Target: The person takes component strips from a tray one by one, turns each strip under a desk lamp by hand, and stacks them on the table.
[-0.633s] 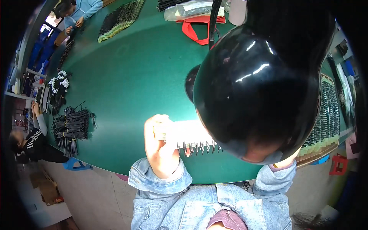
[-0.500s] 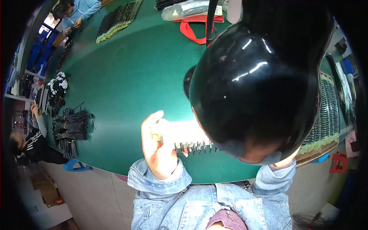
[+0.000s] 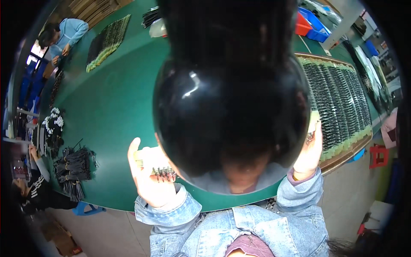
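- Lamp head (image 3: pixel 231 128), black and glossy, now sits between the two hands; a moment ago it covered the right one, so both grips can now be checked.
- Left hand (image 3: pixel 149 186) is closed about the near end of a pale strip (image 3: pixel 150 157), one finger raised clear; dark prongs (image 3: pixel 165 174) line the strip's lower edge, just right of the palm.
- Right hand (image 3: pixel 311 150), newly in sight, curls round a pale piece (image 3: pixel 314 116) at its fingertips; how firmly, I cannot tell.
- Whether that is the same strip's far end stays hidden behind the lamp; a two-ended hold seems likely.
- Tray (image 3: pixel 347 155) with rows of dark pieces (image 3: pixel 342 100), shown more fully than before, lies just right of the right hand.
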Demonstrator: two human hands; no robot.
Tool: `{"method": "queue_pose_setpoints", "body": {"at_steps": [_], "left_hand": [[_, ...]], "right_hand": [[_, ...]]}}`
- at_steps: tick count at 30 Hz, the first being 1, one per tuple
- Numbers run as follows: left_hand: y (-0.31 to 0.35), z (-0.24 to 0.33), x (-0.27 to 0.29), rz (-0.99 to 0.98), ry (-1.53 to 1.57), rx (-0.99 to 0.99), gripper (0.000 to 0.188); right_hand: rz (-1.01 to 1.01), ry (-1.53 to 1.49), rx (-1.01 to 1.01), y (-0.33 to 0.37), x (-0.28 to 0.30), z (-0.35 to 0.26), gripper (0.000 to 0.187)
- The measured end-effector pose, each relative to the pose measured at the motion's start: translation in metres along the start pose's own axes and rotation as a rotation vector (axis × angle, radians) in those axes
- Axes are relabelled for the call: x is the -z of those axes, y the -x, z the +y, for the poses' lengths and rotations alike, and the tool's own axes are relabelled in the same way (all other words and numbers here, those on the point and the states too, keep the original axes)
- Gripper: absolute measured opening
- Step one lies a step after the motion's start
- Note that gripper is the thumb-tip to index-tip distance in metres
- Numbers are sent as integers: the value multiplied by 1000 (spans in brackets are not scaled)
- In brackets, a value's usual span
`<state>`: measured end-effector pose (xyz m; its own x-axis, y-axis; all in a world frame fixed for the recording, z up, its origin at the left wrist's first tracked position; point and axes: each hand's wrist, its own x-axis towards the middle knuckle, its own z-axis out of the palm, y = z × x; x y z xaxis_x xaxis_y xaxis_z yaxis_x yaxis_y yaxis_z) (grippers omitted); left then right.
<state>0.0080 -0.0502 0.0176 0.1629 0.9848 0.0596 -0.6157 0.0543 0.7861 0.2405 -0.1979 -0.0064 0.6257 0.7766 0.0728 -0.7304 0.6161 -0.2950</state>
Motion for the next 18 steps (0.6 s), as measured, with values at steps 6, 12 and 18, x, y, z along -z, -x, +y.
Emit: {"method": "queue_pose_setpoints", "body": {"at_steps": [6, 12, 18], "left_hand": [[2, 6, -3, 130, 51, 40, 45], [4, -9, -3, 149, -421, -168, 39], [2, -4, 18, -39, -276, -176, 44]], "right_hand": [[-81, -15, -50, 1, -2, 1, 51], [104, 403, -20, 2, -12, 3, 49], [-14, 385, 21, 5, -3, 3, 40]]}}
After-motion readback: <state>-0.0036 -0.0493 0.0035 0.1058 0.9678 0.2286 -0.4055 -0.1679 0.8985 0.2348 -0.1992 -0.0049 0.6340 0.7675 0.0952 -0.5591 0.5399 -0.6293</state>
